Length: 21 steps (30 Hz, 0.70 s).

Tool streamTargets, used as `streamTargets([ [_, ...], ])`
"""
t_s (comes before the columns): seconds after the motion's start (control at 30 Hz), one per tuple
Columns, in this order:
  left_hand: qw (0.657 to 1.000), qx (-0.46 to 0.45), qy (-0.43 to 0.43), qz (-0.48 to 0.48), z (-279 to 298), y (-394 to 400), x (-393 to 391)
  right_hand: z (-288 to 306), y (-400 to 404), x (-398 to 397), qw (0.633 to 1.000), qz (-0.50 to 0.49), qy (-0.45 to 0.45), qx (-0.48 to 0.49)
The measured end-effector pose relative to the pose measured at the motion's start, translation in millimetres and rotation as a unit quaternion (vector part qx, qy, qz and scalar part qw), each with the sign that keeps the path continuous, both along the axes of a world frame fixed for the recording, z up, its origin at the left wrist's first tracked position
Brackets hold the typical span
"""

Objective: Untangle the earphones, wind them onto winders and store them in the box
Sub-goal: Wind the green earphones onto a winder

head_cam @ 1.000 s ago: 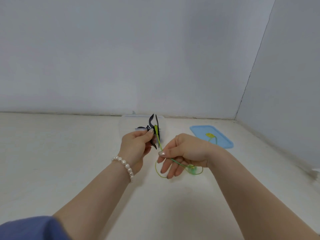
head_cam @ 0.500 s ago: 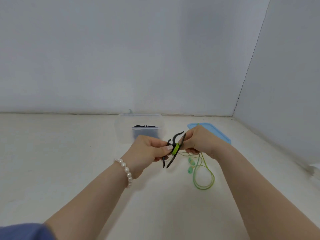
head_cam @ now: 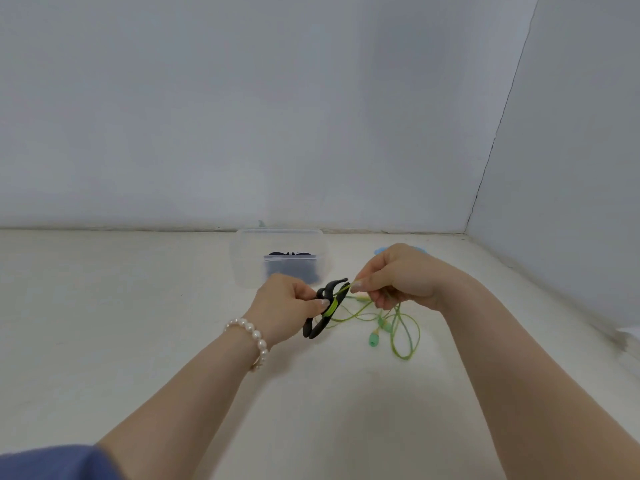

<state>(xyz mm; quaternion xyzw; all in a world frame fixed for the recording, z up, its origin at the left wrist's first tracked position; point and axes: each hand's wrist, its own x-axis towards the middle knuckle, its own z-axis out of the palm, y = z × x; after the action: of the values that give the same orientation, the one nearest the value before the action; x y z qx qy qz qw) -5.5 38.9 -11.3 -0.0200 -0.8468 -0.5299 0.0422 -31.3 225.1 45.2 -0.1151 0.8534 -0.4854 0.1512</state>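
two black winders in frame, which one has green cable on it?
The black winder that the left hand holds; green cable crosses its middle. The other winder lies in the clear box.

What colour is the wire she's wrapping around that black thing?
Yellow-green. The earphone cable shows best in the head view, wound on the black winder.

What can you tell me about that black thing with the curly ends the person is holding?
The black winder is a flat, slim piece, apparently plastic or rubber, with curled hooks at both ends. It is held above the table, tilted, upper end toward the clear box. The left hand pinches its middle, thumb pressing over a few turns of the green earphone cable wrapped around it. The right hand pinches the cable just off its upper hook; the rest hangs loose.
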Motion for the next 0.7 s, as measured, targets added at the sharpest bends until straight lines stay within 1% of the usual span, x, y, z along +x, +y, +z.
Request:
streamTargets([
  [0.07,0.998,0.044,0.023,0.038,-0.6,0.1,-2.2,0.8,-8.6,5.0,0.998,0.047,-0.029,-0.031],
  [0.17,0.985,0.153,0.039,0.070,5.3,2.1,0.8,-1.7,-22.1,13.2,0.987,0.124,-0.075,-0.069],
  [0.23,0.970,0.231,0.027,0.067,9.8,3.3,3.7,-4.8,-27.4,16.2,0.981,0.160,-0.096,-0.059],
  [0.33,0.950,0.309,0.007,0.046,15.4,4.7,8.9,-11.3,-30.7,17.5,0.976,0.183,-0.118,-0.018],
  [0.43,0.943,0.331,0.002,0.014,17.8,4.6,11.5,-18.4,-30.3,16.5,0.972,0.193,-0.131,0.024],
  [0.53,0.939,0.340,-0.020,-0.046,19.2,4.6,13.8,-22.6,-24.8,11.5,0.979,0.161,-0.121,0.038],
  [0.6,0.938,0.336,-0.047,-0.077,19.4,4.8,15.5,-24.3,-18.9,7.2,0.989,0.118,-0.081,0.038],
  [0.7,0.957,0.276,-0.061,-0.070,17.8,5.0,14.9,-25.2,-9.2,1.1,0.998,0.039,-0.008,0.047],
])
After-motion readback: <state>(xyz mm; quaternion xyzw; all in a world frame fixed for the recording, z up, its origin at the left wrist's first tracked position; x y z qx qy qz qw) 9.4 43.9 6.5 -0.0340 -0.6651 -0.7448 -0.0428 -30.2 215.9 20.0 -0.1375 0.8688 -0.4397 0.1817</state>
